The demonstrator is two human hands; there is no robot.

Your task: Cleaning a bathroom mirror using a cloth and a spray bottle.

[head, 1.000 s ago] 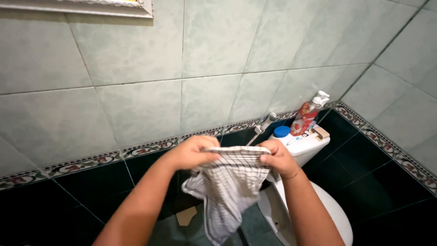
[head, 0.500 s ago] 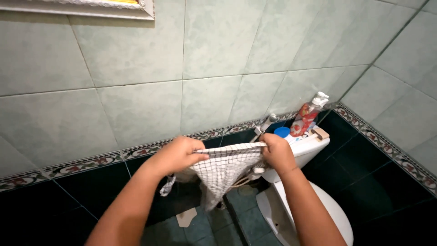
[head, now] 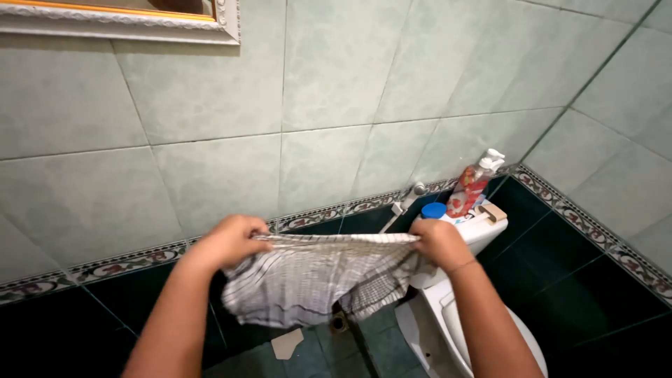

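A white cloth with dark checked lines (head: pixel 315 276) hangs stretched between my two hands in front of the tiled wall. My left hand (head: pixel 231 241) grips its upper left edge. Its upper right edge is pinched in my right hand (head: pixel 437 245), just in front of the toilet tank. The cloth's lower part droops in folds below my hands.
A white toilet (head: pixel 483 315) stands at the lower right; on its tank sit a red-and-white pump bottle (head: pixel 474 184), a blue-capped container (head: pixel 434 210) and a small tan object (head: pixel 493 211). A spray hose (head: pixel 402 203) hangs on the wall. A framed mirror edge (head: pixel 140 21) is at top left.
My hands have pulled apart, the left going further left, and the bunched cloth is now spread wide between them. The view has tilted slightly.
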